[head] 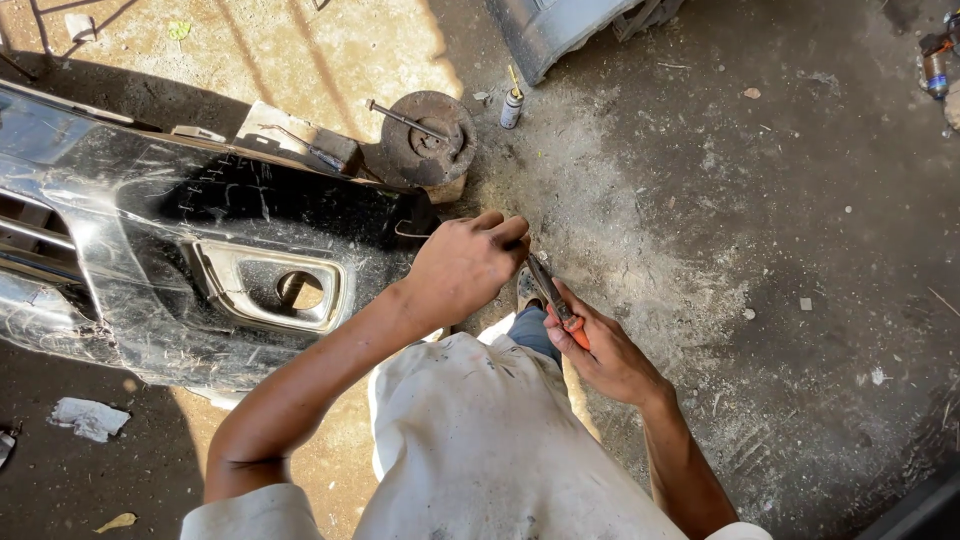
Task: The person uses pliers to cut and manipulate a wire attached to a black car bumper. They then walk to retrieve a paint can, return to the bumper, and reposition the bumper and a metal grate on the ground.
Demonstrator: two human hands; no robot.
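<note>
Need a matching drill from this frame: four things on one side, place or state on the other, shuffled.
Things:
1. black scratched car bumper
2. orange-handled pliers
3. round rusty metal disc
4. small spray can

Places or states:
A. standing upright on the dirt, right of the disc
B. held in the right hand
C. lying on the ground at the left, its end by the left hand
D. lying beyond the bumper's end, a bolt on top

Pairs: 1-C, 2-B, 3-D, 4-A
</note>
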